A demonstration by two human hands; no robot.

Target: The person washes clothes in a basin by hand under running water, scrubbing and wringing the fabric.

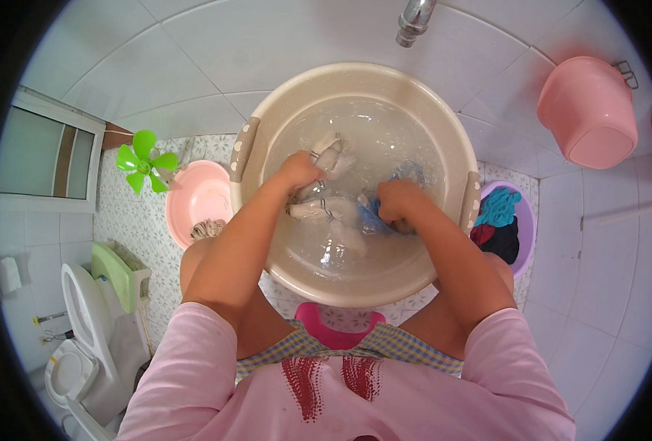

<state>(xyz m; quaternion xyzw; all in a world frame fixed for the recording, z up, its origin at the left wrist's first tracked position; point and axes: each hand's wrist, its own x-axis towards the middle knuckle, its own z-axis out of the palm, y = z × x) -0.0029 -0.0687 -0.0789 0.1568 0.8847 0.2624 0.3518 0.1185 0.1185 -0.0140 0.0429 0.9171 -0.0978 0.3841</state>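
A large beige tub (355, 298) of cloudy water stands before me between my knees. My left hand (301, 170) reaches into its left half, closed on a wet whitish garment (335, 158) with thin dark stripes. More of the pale, striped fabric floats just below that hand; I cannot tell whether it is one piece or two. At the right half of the water, my right hand (399, 200) is closed on a wet blue garment (371, 217), partly under the surface. Its fingertips are hidden by the hand and the cloth.
A pink basin (193, 192) with bunched cloth sits left of the tub, near a green toy fan (143, 166). Right stands a purple basin (528, 229) of coloured clothes. A pink bucket (587, 110) hangs on the wall; a tap (414, 23) juts out above the tub.
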